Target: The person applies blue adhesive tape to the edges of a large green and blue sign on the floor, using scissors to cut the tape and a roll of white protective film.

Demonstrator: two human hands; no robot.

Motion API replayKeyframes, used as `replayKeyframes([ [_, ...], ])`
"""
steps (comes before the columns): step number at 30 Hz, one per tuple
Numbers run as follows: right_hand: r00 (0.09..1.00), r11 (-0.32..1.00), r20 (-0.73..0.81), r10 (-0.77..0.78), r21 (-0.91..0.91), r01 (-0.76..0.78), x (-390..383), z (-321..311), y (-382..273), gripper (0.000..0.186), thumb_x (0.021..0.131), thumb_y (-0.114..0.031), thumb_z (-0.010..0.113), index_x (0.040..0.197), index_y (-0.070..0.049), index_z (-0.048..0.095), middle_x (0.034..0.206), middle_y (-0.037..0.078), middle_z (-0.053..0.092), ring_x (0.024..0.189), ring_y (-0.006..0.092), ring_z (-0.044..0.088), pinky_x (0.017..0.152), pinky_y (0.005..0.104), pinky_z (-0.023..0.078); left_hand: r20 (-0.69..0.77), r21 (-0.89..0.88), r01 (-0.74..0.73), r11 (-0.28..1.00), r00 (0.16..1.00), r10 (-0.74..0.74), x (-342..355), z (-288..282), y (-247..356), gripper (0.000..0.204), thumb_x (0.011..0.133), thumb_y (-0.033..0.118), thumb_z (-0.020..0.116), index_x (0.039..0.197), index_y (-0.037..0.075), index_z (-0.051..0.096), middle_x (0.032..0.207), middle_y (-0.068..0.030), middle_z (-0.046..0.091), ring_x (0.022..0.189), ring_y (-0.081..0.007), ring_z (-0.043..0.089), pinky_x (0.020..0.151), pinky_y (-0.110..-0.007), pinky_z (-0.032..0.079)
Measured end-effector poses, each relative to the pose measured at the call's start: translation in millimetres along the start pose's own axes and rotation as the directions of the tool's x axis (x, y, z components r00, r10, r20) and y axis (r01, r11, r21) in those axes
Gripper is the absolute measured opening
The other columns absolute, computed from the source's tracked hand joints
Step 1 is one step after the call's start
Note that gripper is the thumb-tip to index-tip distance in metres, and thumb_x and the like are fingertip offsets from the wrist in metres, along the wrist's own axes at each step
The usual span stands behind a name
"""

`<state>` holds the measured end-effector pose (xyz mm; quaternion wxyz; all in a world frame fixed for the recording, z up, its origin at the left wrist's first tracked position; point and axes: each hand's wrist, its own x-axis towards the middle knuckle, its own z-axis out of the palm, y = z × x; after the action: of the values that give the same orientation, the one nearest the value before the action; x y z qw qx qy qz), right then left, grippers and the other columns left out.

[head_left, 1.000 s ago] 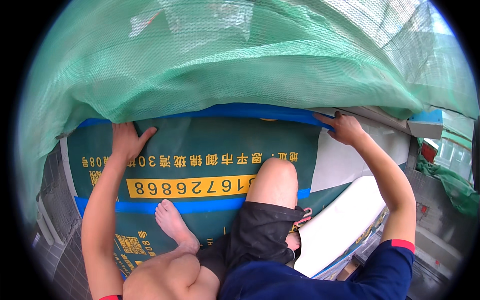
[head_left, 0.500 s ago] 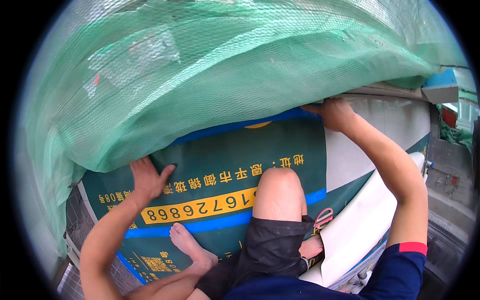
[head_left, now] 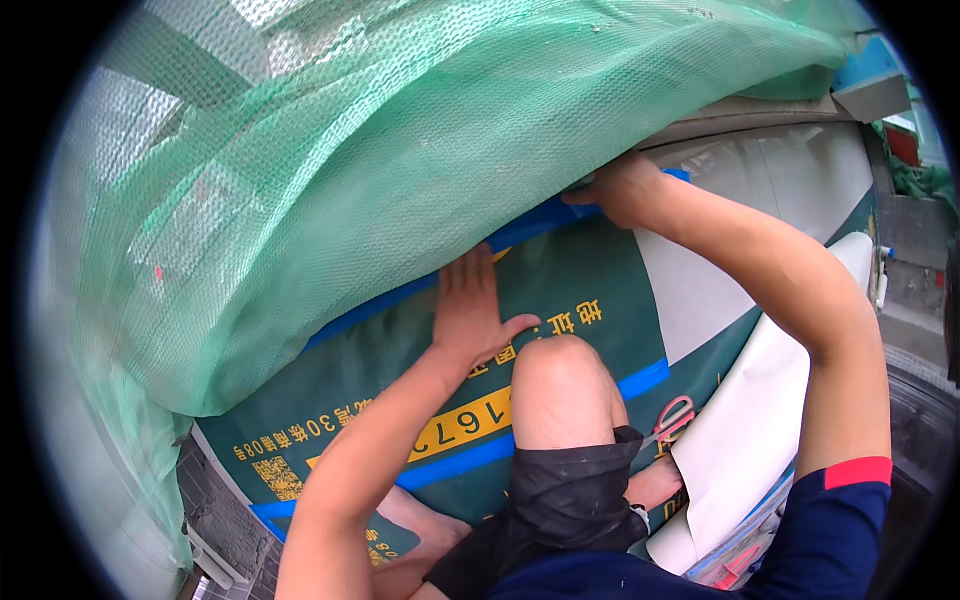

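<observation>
A dark green printed sheet [head_left: 560, 270] with yellow lettering and blue bands lies under me. My left hand [head_left: 468, 315] rests flat on it, fingers stretched toward the upper blue band [head_left: 385, 310] and thumb out to the right. At the sheet's far edge, my right hand [head_left: 625, 190] has its fingers bent, one digit lying over the blue band; what they grip, if anything, is hidden partly by the green mesh net [head_left: 400, 190]. Scissors [head_left: 672, 418] with pink handles lie beside my raised knee.
The net hangs over the sheet's far edge. A white-backed sheet portion [head_left: 745, 430] curls up on the right. Past it is a grey ledge [head_left: 905, 335]. A blue-and-grey block [head_left: 872, 85] stands at the far right. My bare feet are on the sheet.
My left hand has slid right and farther along the sheet, toward my right hand. My right hand has shifted slightly left along the far edge. The view has turned somewhat.
</observation>
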<state>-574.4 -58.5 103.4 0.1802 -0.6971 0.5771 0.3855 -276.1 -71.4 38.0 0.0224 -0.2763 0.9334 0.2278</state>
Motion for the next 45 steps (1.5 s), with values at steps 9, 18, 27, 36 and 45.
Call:
replayKeyframes([
  [9, 0.99, 0.938, -0.141, 0.033, 0.346, 0.018, -9.5, -8.0, 20.6, 0.053, 0.098, -0.051, 0.06, 0.139, -0.017, 0.063, 0.144, 0.012, 0.059, 0.134, 0.0338, 0.053, 0.111, 0.0446, 0.043, 0.001, -0.124, -0.317, 0.94, 0.948, 0.319, 78.2, 19.7, 60.1, 0.12, 0.081, 0.07, 0.069, 0.155, -0.012, 0.025, 0.165, -0.0338, 0.018, 0.155, -0.0473, 0.013, 0.127, -0.054, 0.014],
  [18, 0.934, 0.88, 0.163, 0.317, 0.317, -0.354, -29.4, -11.2, 34.1, 0.06, 0.09, -0.058, 0.067, 0.125, -0.01, 0.073, 0.128, 0.013, 0.071, 0.121, 0.0307, 0.066, 0.101, 0.0417, 0.052, 0.054, -0.126, -0.379, 0.917, 0.92, 0.388, 82.1, 13.6, 48.4, 0.124, 0.077, 0.07, 0.073, 0.156, -0.011, 0.023, 0.167, -0.0307, 0.016, 0.157, -0.0434, 0.013, 0.128, -0.051, 0.015],
  [27, 0.901, 0.797, 0.076, 0.428, 0.439, -0.415, -47.4, -4.6, 37.5, 0.065, 0.084, -0.061, 0.074, 0.123, -0.01, 0.073, 0.124, 0.013, 0.073, 0.118, 0.028, 0.068, 0.097, 0.0424, 0.054, 0.022, -0.121, -0.395, 0.911, 0.916, 0.4, 88.7, 14.0, 45.3, 0.122, 0.078, 0.069, 0.073, 0.157, -0.009, 0.023, 0.167, -0.0287, 0.015, 0.157, -0.0421, 0.013, 0.128, -0.05, 0.015],
  [36, 0.823, 0.792, -0.056, 0.566, 0.314, -0.524, -19.3, 28.6, 32.1, 0.035, 0.088, -0.043, 0.072, 0.108, -0.015, 0.079, 0.109, 0.01, 0.077, 0.104, 0.0229, 0.074, 0.085, 0.0379, 0.058, 0.104, -0.102, -0.375, 0.922, 0.917, 0.384, 98.3, 9.3, 54.3, 0.12, 0.08, 0.072, 0.069, 0.16, -0.004, 0.022, 0.17, -0.0217, 0.013, 0.159, -0.0346, 0.01, 0.13, -0.044, 0.012],
  [45, 0.798, 0.792, -0.162, 0.58, 0.342, -0.507, -2.8, 48.0, 11.3, 0.028, 0.096, -0.029, 0.059, 0.109, -0.015, 0.079, 0.111, 0.008, 0.078, 0.103, 0.0253, 0.075, 0.078, 0.0421, 0.059, 0.12, -0.165, -0.279, 0.946, 0.946, 0.3, 138.1, 19.8, 98.3, 0.124, 0.076, 0.07, 0.073, 0.16, -0.004, 0.02, 0.168, -0.0247, 0.017, 0.158, -0.0386, 0.01, 0.13, -0.046, 0.01],
])
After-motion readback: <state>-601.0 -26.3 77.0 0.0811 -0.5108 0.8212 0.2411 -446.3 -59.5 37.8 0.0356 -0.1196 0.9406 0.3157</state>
